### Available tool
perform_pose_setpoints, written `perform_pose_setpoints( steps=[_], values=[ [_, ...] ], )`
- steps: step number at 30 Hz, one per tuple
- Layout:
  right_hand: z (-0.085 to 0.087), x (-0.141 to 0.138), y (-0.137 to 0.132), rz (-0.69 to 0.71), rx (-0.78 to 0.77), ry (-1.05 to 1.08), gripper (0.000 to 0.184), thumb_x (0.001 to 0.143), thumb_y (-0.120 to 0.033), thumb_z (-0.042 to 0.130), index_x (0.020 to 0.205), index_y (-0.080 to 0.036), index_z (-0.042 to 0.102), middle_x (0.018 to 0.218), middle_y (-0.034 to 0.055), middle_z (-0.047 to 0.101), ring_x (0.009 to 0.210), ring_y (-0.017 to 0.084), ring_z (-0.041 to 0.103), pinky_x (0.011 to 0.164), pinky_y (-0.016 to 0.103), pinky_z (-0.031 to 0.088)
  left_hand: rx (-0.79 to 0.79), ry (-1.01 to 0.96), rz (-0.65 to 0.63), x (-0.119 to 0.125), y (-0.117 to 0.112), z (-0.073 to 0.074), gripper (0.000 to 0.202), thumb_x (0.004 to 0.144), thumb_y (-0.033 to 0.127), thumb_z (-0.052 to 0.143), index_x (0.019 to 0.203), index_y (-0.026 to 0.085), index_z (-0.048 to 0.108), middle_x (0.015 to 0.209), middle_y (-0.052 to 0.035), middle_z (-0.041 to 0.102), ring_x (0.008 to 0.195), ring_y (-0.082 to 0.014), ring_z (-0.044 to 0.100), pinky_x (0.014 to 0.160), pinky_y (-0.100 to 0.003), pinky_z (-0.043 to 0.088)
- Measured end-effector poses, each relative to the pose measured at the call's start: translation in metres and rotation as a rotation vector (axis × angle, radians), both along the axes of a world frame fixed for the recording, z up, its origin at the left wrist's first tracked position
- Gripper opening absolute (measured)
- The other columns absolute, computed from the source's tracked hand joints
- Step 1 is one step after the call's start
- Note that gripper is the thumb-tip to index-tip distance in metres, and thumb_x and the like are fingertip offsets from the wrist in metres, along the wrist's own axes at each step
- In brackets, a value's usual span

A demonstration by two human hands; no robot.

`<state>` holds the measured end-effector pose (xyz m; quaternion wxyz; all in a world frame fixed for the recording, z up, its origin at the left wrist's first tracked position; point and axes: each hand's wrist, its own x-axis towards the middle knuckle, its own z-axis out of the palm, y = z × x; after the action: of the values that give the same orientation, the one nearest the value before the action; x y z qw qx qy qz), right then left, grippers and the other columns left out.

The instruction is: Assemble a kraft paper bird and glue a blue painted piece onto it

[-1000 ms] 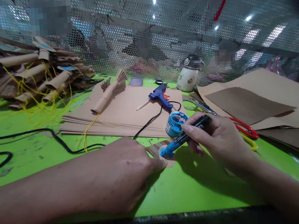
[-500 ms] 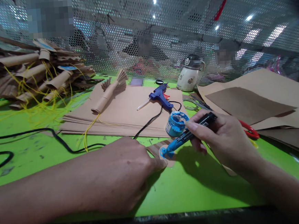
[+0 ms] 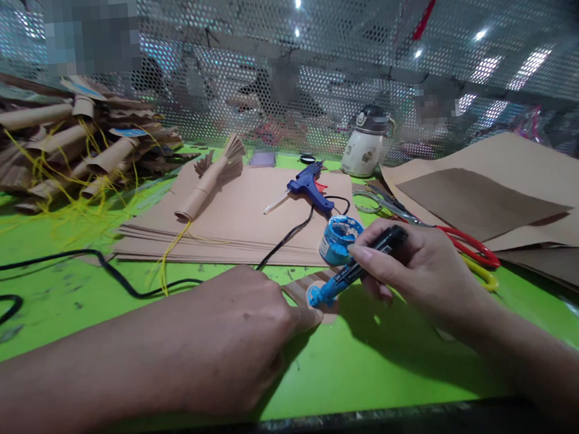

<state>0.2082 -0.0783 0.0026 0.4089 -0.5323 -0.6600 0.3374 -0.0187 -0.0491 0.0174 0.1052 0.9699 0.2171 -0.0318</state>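
Observation:
A marker pen (image 3: 368, 264) with a dark body is in the grip of my right hand (image 3: 416, 260). Its lower end is coated in blue paint and touches a small brown paper piece (image 3: 331, 315), leaving a blue patch there. With its index finger stretched out, my left hand (image 3: 258, 333) presses the near edge of that piece against the table; its other fingers are curled under. Just beyond the pen stands an uncapped jar of blue paint (image 3: 332, 246), its rim smeared. Striped brown paper (image 3: 298, 286) shows behind the small piece.
A blue glue gun (image 3: 310, 187) and a rolled paper figure (image 3: 207, 183) lie on stacked brown sheets (image 3: 251, 240). Scissors (image 3: 472, 246) lie behind my right hand. A black cord (image 3: 124, 277) crosses the green table. More paper figures (image 3: 63, 144) are heaped left; a bottle (image 3: 364, 145) stands behind.
The painted end of the pen has shifted slightly left and down on the paper piece. My right hand has moved a little left, uncovering more of the scissors. My left hand stays in place.

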Motion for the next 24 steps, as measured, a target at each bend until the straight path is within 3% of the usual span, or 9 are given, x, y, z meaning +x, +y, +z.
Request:
perform_pose_setpoints(
  steps=[4,9,15,20,24],
  values=[
    [0.0003,0.0014,0.0006,-0.052,0.003,-0.016,0.023,0.088,-0.038,0.068,0.078,-0.019,0.061,0.048,-0.0035,0.058,0.04,0.011,0.051,0.042,0.022,0.043,-0.02,0.009,0.005,0.0007,-0.0005,-0.0012,0.031,0.067,0.001,0.057,0.087,0.023,0.068,0.058,0.0011,0.06,0.042,-0.0121,0.046,0.039,-0.026,0.021],
    [0.0005,0.003,0.0006,-0.103,0.026,0.021,0.023,0.087,-0.037,0.067,0.075,-0.019,0.06,0.046,-0.0037,0.056,0.038,0.01,0.049,0.039,0.021,0.04,-0.048,0.015,0.019,0.0006,-0.0004,0.0001,0.045,0.067,-0.001,0.056,0.102,0.025,0.068,0.064,0.001,0.065,0.046,-0.0125,0.052,0.041,-0.022,0.028],
    [-0.0024,0.0025,0.0008,-0.097,0.03,0.045,0.023,0.089,-0.039,0.067,0.079,-0.019,0.061,0.047,-0.0042,0.057,0.039,0.01,0.05,0.041,0.021,0.042,-0.048,0.026,0.007,0.0007,-0.0001,0.0,0.037,0.07,0.0,0.056,0.096,0.023,0.068,0.064,0.0005,0.066,0.047,-0.013,0.054,0.042,-0.024,0.029],
    [-0.0016,0.0022,0.0005,-0.023,0.008,0.004,0.022,0.091,-0.037,0.065,0.081,-0.019,0.06,0.05,-0.0035,0.059,0.041,0.011,0.052,0.043,0.022,0.043,0.034,-0.021,-0.029,-0.0008,0.0009,-0.0011,0.043,0.068,0.003,0.057,0.103,0.025,0.07,0.058,0.0017,0.062,0.043,-0.0133,0.05,0.039,-0.025,0.022],
    [0.001,0.0025,0.0003,-0.046,0.012,-0.038,0.021,0.091,-0.035,0.065,0.078,-0.019,0.06,0.05,-0.0038,0.059,0.042,0.01,0.05,0.044,0.022,0.043,0.082,-0.01,-0.048,-0.0019,0.0026,-0.0014,0.043,0.065,0.005,0.057,0.101,0.024,0.071,0.055,-0.0003,0.061,0.042,-0.015,0.049,0.04,-0.029,0.017]
  ],
)
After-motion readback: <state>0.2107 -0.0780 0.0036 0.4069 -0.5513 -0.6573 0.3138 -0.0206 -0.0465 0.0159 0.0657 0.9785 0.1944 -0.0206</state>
